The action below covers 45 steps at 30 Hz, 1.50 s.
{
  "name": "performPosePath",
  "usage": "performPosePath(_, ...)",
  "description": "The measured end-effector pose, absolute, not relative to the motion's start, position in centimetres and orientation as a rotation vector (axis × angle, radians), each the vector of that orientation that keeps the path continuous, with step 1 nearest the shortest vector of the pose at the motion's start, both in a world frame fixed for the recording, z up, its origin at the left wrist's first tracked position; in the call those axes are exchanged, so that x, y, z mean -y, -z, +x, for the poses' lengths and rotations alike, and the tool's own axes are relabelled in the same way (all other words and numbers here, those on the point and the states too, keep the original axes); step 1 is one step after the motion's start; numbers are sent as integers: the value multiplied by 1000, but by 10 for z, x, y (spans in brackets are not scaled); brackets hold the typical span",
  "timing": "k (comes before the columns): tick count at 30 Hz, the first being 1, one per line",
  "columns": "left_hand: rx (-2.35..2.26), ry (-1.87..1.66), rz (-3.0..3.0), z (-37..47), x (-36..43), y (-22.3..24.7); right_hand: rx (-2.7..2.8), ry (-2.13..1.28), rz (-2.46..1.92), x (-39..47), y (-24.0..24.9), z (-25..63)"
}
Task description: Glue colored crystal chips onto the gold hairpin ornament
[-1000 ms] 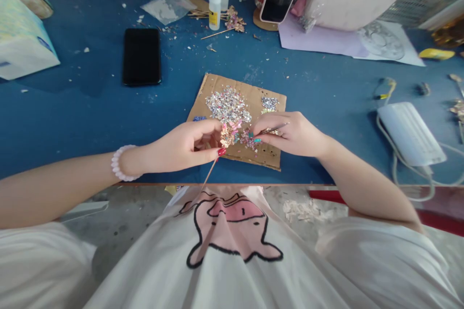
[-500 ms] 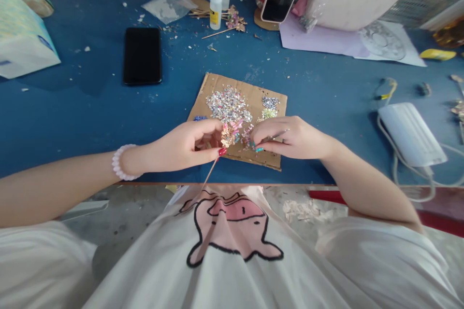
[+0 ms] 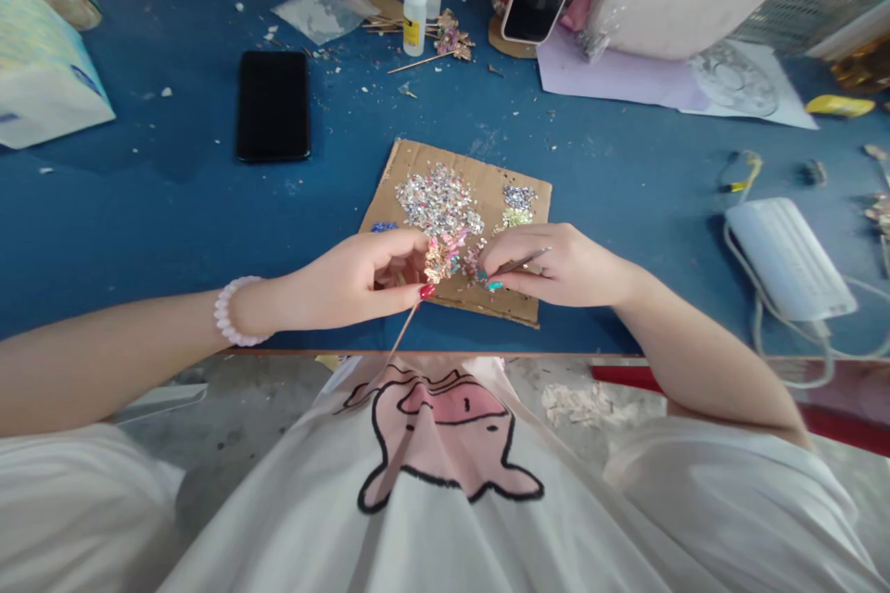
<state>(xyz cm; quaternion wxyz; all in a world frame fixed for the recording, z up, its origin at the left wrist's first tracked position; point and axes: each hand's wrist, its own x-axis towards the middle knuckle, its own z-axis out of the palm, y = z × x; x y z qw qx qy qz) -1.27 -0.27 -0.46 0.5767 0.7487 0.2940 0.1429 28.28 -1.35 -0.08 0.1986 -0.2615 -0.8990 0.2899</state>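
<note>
Left hand (image 3: 368, 283) pinches the pin (image 3: 438, 261) between thumb and fingers just below its gold-and-pink head, over the cardboard (image 3: 389, 190). Right hand (image 3: 549, 269) closed on a thin tool (image 3: 532, 258), fingertips at the pink pile (image 3: 474, 261); contact unclear. Risk, my judgement: a slack thumb could let the pin roll; a wrist nudge could scatter loose bits. Long axis slants: head away from body and rightward, stem bodyward and left, crossing the table (image 3: 612, 167) edge in view.

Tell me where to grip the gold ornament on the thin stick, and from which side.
Probably pinch the thin stick by its exposed lower length, from the near side: it juts out straight and bare there, while the left hand holds the gold ornament by its knobbly head.
</note>
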Motion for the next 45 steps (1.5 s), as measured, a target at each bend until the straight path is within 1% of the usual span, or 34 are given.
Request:
performPosePath(14, -697, -340, 1771, -12, 4, 5, 2535, -723, -680, 15, -1, 283)
performPosePath(27, -699, -337, 1745, -11, 3, 5, 2528, -774, -725, 15, 1, 282)
performPosePath(36, -682, -341, 1682, -11, 4, 3, 2559, -652, -654, 15, 1, 280)
performPosePath(45, -677, -360, 1637, -11, 4, 8, 2576, -670, -677, 15, -1, 279)
